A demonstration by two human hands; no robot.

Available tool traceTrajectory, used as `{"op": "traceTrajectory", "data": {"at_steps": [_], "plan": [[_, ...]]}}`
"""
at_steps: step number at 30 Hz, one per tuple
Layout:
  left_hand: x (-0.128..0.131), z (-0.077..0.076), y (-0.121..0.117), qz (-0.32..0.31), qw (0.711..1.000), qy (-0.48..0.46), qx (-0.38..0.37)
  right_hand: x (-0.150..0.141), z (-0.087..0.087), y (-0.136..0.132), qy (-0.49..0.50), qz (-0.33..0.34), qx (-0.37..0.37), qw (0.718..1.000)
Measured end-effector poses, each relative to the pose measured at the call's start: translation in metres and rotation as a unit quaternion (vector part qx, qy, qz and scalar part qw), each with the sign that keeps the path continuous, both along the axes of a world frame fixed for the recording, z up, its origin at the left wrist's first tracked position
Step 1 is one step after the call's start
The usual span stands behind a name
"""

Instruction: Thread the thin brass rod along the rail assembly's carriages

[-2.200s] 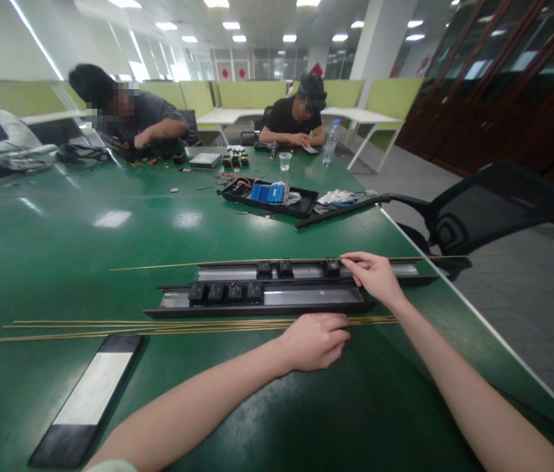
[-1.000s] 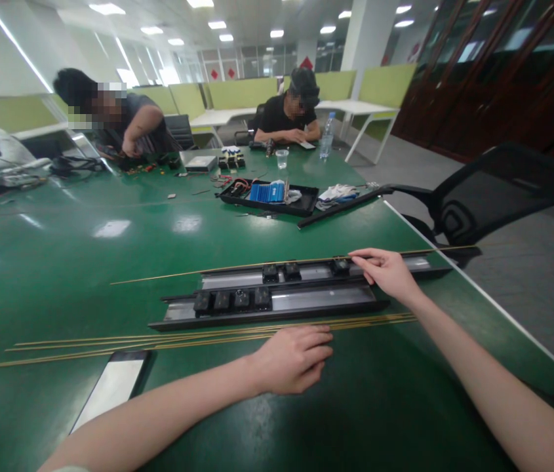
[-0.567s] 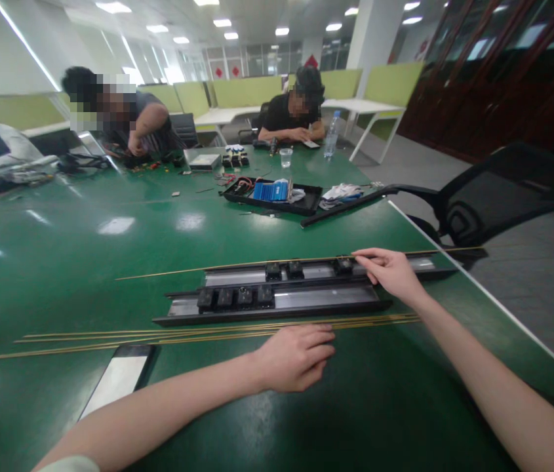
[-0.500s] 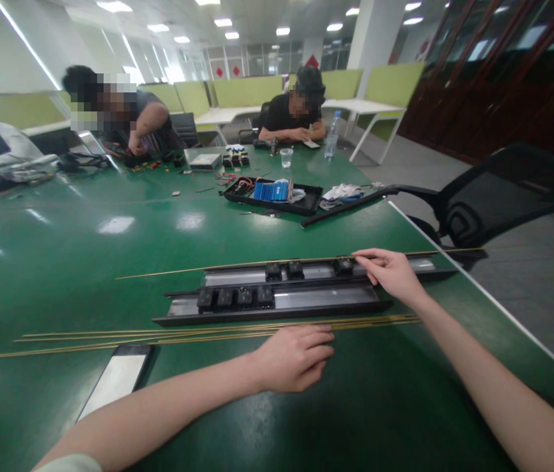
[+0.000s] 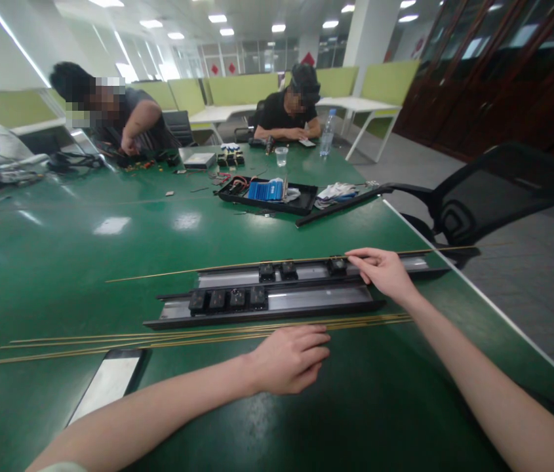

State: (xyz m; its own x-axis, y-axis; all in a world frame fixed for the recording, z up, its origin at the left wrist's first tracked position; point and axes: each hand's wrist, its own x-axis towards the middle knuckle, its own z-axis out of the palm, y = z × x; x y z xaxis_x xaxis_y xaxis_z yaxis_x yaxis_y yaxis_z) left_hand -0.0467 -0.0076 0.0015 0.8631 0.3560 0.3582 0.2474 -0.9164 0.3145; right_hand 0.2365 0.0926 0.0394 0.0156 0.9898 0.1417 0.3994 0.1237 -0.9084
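Note:
Two long black rails (image 5: 306,298) with small black socket blocks (image 5: 222,299) lie across the green table (image 5: 109,262). My right hand (image 5: 385,272) rests on the far rail next to a black block (image 5: 338,265), fingers pinched on a thin brass rod (image 5: 183,271) that runs along that rail. My left hand (image 5: 289,358) lies on the table in front of the near rail, fingers curled, fingertips beside a bundle of brass rods (image 5: 158,334). Nothing shows inside it.
A black-framed panel (image 5: 104,383) lies at the near left. A black tray (image 5: 269,195) with blue parts, a cloth, a cup and a bottle (image 5: 326,141) stand farther back. Three people work at the far side. A black chair (image 5: 493,196) stands at the table's right edge.
Both hands stay where they were; only the camera view has shifted slightly.

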Motion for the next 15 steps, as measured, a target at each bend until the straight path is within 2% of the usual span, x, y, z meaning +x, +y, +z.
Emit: {"op": "traceTrajectory", "data": {"at_steps": [6, 11, 15], "plan": [[0.007, 0.002, 0.000, -0.017, 1.000, 0.004, 0.020, -0.001, 0.001, -0.001, 0.008, 0.005, 0.002, 1.000], [0.032, 0.004, -0.003, -0.051, 0.997, -0.004, 0.049, 0.001, 0.002, 0.001, 0.000, 0.006, -0.001, 1.000], [0.049, 0.001, -0.004, -0.046, 0.998, -0.002, 0.045, 0.003, 0.002, 0.001, -0.002, 0.009, -0.001, 1.000]]}}
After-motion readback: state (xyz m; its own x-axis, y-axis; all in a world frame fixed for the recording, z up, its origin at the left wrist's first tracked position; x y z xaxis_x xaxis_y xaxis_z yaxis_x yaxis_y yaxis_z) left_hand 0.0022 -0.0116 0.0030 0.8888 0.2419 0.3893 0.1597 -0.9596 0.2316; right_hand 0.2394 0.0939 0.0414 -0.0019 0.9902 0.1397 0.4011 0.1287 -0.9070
